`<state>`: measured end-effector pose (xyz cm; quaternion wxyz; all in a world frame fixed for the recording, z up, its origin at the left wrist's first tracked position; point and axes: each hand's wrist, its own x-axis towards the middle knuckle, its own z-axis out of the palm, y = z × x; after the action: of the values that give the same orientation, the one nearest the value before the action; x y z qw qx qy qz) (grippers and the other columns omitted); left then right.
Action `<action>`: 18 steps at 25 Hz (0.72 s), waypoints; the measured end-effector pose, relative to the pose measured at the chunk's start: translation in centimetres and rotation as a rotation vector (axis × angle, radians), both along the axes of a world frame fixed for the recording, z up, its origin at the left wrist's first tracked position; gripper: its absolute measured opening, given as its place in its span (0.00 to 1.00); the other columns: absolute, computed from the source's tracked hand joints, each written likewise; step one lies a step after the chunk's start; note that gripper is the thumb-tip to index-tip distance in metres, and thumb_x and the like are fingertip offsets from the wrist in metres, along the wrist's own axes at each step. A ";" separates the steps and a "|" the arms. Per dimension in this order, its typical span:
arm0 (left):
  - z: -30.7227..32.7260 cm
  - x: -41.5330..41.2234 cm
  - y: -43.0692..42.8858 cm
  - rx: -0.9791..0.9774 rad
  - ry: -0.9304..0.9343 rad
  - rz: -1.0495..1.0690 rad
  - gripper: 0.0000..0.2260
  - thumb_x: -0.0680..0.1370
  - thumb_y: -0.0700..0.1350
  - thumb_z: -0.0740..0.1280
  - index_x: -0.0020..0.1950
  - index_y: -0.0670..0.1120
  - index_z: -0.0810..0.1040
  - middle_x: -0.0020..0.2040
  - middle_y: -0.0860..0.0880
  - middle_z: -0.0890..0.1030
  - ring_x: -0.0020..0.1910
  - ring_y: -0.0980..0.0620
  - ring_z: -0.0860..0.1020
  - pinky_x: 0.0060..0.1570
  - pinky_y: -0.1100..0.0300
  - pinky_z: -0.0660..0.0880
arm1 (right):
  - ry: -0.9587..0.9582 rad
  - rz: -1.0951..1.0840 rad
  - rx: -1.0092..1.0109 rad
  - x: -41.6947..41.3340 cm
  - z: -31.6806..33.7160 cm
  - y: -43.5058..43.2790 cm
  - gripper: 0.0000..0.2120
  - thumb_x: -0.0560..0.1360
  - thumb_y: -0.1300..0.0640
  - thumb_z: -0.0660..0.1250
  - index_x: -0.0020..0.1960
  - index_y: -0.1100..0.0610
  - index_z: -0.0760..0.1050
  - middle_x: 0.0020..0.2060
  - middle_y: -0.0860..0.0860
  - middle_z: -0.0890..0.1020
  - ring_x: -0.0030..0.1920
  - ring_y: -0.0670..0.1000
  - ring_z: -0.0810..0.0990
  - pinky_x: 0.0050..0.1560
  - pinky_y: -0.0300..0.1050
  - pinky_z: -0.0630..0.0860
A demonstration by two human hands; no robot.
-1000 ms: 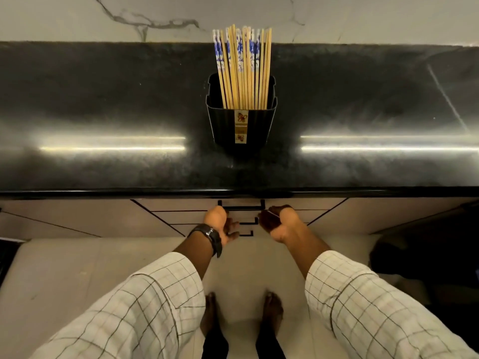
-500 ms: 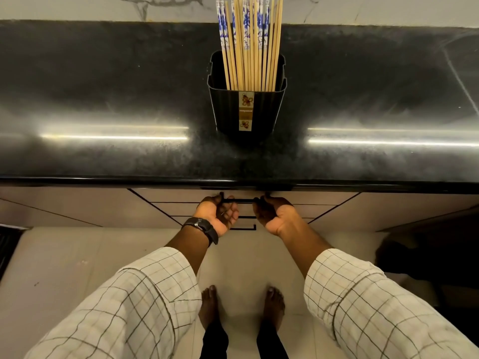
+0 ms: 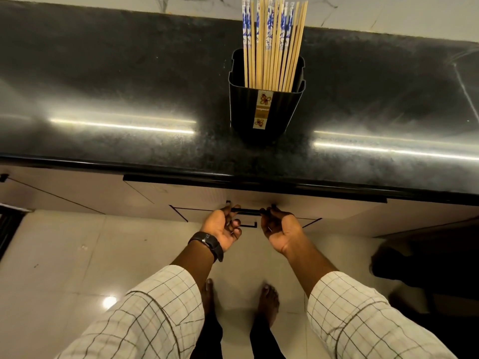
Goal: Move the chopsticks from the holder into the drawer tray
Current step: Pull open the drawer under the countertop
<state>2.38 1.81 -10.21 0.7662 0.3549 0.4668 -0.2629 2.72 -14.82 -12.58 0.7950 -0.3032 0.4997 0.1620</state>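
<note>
Both hands, left hand [image 3: 223, 226] and right hand [image 3: 281, 229], grip the drawer handle [image 3: 247, 210] below the bench [image 3: 129, 86]; chopsticks [image 3: 272, 42] stand upright in the holder [image 3: 264, 110].

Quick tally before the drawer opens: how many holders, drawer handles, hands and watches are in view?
Holder, black, with chopsticks: 1
Drawer handles: 2, upper handle, lower handle
Hands: 2, left hand, right hand
Watch: 1
Total: 6
</note>
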 end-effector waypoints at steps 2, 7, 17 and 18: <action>-0.2 -0.6 0.1 0.040 -0.004 -0.022 0.11 0.83 0.46 0.62 0.57 0.44 0.82 0.41 0.50 0.76 0.29 0.54 0.65 0.26 0.62 0.61 | 0.031 0.043 -0.043 -0.2 0.4 0.0 0.12 0.76 0.65 0.68 0.59 0.61 0.79 0.39 0.58 0.88 0.44 0.56 0.85 0.32 0.44 0.81; -1.4 -5.0 0.8 0.270 0.004 -0.118 0.09 0.82 0.42 0.63 0.56 0.42 0.82 0.52 0.43 0.87 0.24 0.54 0.63 0.22 0.66 0.60 | 0.175 0.131 -0.166 -4.6 0.2 0.8 0.11 0.73 0.61 0.71 0.54 0.64 0.79 0.35 0.59 0.87 0.36 0.54 0.82 0.31 0.41 0.77; -0.7 -11.0 2.7 0.356 0.036 -0.334 0.10 0.81 0.43 0.66 0.51 0.42 0.86 0.53 0.44 0.87 0.31 0.51 0.67 0.29 0.62 0.65 | 0.237 -0.003 -0.125 -11.2 1.9 2.3 0.06 0.73 0.62 0.72 0.48 0.63 0.77 0.40 0.61 0.83 0.36 0.56 0.81 0.37 0.44 0.76; -0.5 -11.3 2.6 0.377 0.036 -0.353 0.10 0.81 0.43 0.65 0.49 0.42 0.85 0.53 0.44 0.87 0.31 0.51 0.67 0.28 0.62 0.64 | 0.238 0.003 -0.115 -11.5 2.1 2.2 0.07 0.74 0.63 0.71 0.49 0.63 0.78 0.43 0.61 0.83 0.37 0.56 0.81 0.38 0.45 0.76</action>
<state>-8.87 4.38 -10.71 0.6202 0.5626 0.4520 -0.3074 -8.80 -12.59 -10.43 0.7112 -0.3279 0.5984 0.1692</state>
